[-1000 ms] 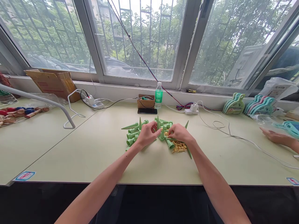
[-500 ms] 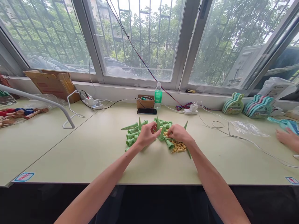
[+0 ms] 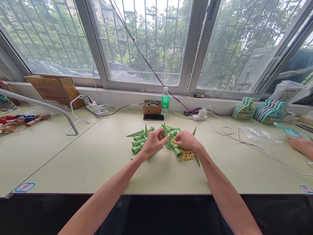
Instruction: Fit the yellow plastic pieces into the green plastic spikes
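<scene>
Your left hand (image 3: 154, 141) is half-curled by the spikes (image 3: 165, 130), right hand (image 3: 187, 139) bunched at the yellow bits (image 3: 187, 154), on the table (image 3: 168, 176); can't tell if either's gripping. Box (image 3: 148, 111) behind has something green (image 3: 152, 103) inside.

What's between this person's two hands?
Between the left hand and right hand, the head view shows upright green spikes and some small yellow pieces.

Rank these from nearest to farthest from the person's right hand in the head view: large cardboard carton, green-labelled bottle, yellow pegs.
1. Yellow pegs: piled close beside the right hand, on its near side.
2. Green-labelled bottle: beyond the hand, to its left.
3. Large cardboard carton: far left, toward the back.
</scene>
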